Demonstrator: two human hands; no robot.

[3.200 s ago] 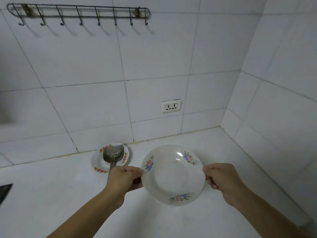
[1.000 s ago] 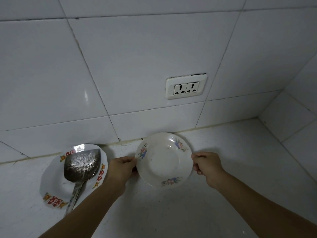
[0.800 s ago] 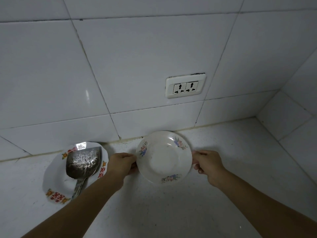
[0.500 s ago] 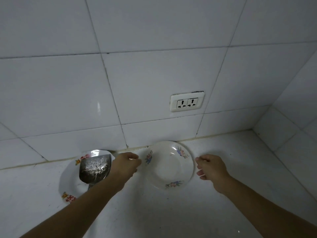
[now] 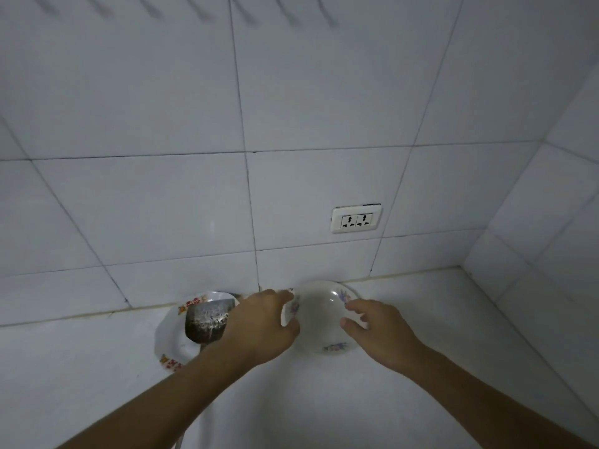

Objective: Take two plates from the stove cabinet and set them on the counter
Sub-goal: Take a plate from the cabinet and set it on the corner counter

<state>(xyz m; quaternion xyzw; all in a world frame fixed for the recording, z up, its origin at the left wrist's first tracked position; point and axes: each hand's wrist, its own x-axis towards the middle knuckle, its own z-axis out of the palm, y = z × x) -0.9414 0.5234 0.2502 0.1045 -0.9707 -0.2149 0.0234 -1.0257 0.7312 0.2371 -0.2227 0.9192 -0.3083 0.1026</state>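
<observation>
A white plate with blue and pink flowers [image 5: 319, 315] lies flat on the white counter [image 5: 453, 322], close to the tiled back wall. My left hand [image 5: 259, 325] hovers over its left rim with curved fingers and thumb apart, the rim showing between them. My right hand [image 5: 377, 332] is spread over the plate's right side, fingers apart. Neither hand clearly grips the plate. I cannot tell whether a second plate lies under it.
Left of my left hand lies a white plate with a red and orange pattern [image 5: 170, 338], holding a metal spatula [image 5: 207, 319]. A double wall socket [image 5: 356, 219] sits above the flowered plate. The tiled side wall [image 5: 534, 270] closes the corner on the right.
Both hands carried the flowered plate to the back of the counter, set it down and let go. Since then my hands have come in over its rims and the view has tilted upward.
</observation>
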